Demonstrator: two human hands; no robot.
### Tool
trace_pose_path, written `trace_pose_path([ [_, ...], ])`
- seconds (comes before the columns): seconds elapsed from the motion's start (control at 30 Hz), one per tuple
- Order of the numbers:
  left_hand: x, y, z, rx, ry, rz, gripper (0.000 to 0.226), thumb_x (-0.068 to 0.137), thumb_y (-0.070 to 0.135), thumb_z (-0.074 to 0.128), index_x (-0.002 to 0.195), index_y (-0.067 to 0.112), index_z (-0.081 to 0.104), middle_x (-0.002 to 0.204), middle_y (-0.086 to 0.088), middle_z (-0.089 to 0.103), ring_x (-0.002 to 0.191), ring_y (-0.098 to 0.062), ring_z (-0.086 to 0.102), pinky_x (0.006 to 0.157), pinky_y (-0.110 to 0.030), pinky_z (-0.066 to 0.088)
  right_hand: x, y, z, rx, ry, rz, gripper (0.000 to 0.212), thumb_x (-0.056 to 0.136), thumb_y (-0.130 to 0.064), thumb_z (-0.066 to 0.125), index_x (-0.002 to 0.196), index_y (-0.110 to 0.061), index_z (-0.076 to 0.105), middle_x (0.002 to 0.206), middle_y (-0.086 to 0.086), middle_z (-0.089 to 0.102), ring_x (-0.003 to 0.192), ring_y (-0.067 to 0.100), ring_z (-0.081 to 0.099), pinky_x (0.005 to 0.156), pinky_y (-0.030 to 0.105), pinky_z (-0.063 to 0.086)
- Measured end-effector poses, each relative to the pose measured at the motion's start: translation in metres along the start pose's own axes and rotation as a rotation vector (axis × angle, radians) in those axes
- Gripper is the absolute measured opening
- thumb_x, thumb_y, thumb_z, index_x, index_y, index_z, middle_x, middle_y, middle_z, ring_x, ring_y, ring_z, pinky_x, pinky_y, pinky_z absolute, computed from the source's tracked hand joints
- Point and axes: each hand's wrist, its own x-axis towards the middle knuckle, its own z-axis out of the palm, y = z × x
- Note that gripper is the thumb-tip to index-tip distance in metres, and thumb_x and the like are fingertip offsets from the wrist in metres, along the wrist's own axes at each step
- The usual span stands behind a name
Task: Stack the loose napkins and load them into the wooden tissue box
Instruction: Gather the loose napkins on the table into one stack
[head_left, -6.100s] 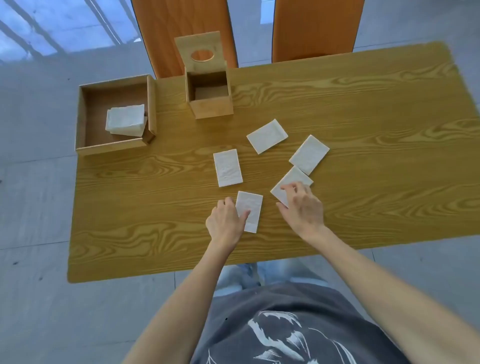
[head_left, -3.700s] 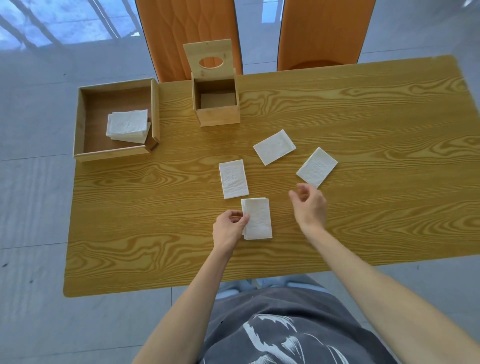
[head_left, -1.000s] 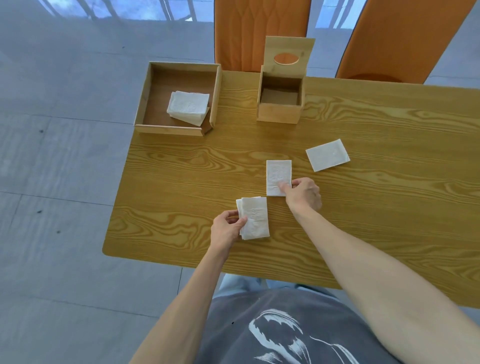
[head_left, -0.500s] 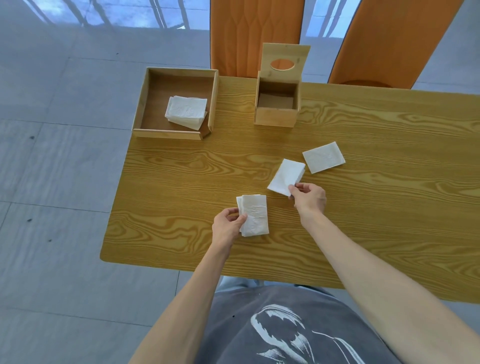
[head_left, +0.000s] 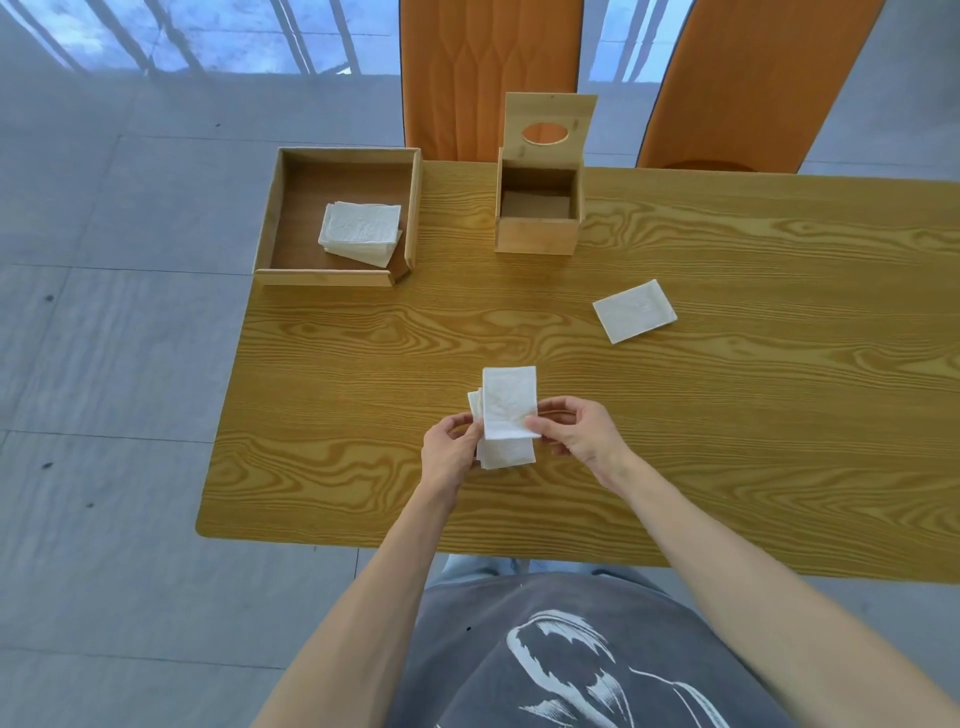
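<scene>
From the head view, looking down over the wooden table (head_left: 727, 441), both hands meet just below the middle of the frame. The right hand (head_left: 582, 434) pinches a single white napkin (head_left: 509, 402) by its lower right corner, thumb and forefinger closed tight on the paper, the other fingers curled loosely behind. That napkin sits over the top of a small stack of napkins (head_left: 506, 454), shifted a little toward the top of the frame, so the stack's lower edge and left edge peek out beneath it. The left hand (head_left: 449, 449) is at the stack's left edge, fingertips closed against the paper; whether it lifts the stack or only steadies it on the table I cannot tell.

To the right and above, one loose napkin (head_left: 635, 312) lies flat on the table, turned at an angle, well apart from the hands.

The wooden tissue box (head_left: 537, 228) stands at the upper centre of the frame, near the table's far edge, its hinged lid (head_left: 550, 130) with an oval hole standing upright and its inside open. At the upper left sits a shallow wooden tray (head_left: 270, 218) holding another pile of napkins (head_left: 361, 234).

Two orange chair backs (head_left: 488, 67) rise beyond the table along the top of the frame.
</scene>
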Motion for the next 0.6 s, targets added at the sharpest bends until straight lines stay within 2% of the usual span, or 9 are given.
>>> trace_pose_path([
  [0.2,0.001,-0.001,0.0,-0.024,-0.001,0.002,0.023,0.093,0.02,0.068,0.114,0.011,0.063,0.099,-0.011,0.077,0.094,-0.028,0.075,0.087,-0.047,0.061,0.003,0.007,0.008,-0.107,-0.011,0.001,0.029,0.075,-0.015,0.085,0.099,-0.011,0.069,0.084,0.004,0.078,0.063,0.012,0.069,0.046,0.02,0.05],
  [0.3,0.003,0.001,0.002,-0.027,0.01,0.007,0.024,0.094,0.019,0.067,0.116,0.01,0.063,0.103,-0.014,0.076,0.095,-0.028,0.074,0.085,-0.045,0.061,0.006,0.008,0.006,-0.178,0.016,-0.018,0.025,0.076,-0.014,0.085,0.096,-0.013,0.069,0.083,0.005,0.077,0.061,0.014,0.068,0.046,0.023,0.05],
  [0.4,0.005,0.004,0.007,-0.024,0.012,0.023,0.025,0.094,0.024,0.066,0.116,0.011,0.064,0.103,-0.01,0.076,0.095,-0.026,0.074,0.087,-0.047,0.061,0.007,0.008,0.006,-0.26,0.068,-0.052,0.021,0.077,-0.015,0.084,0.091,-0.015,0.069,0.079,0.003,0.076,0.058,0.018,0.069,0.052,0.031,0.059],
  [0.5,0.006,0.009,0.013,-0.022,-0.014,0.051,0.032,0.089,0.033,0.073,0.112,0.014,0.065,0.099,-0.007,0.077,0.088,-0.021,0.075,0.079,-0.041,0.061,0.008,0.006,0.005,-0.311,0.096,-0.071,0.022,0.077,-0.017,0.085,0.091,-0.015,0.068,0.075,0.002,0.076,0.054,0.019,0.069,0.057,0.04,0.062],
  [0.6,0.009,0.012,0.019,0.031,-0.029,0.1,0.042,0.083,0.025,0.081,0.118,0.01,0.065,0.1,-0.009,0.077,0.088,-0.023,0.076,0.074,-0.037,0.061,0.009,0.0,0.001,-0.418,0.131,-0.093,0.027,0.077,-0.029,0.083,0.095,-0.015,0.067,0.079,-0.003,0.073,0.059,0.016,0.069,0.055,0.037,0.061],
])
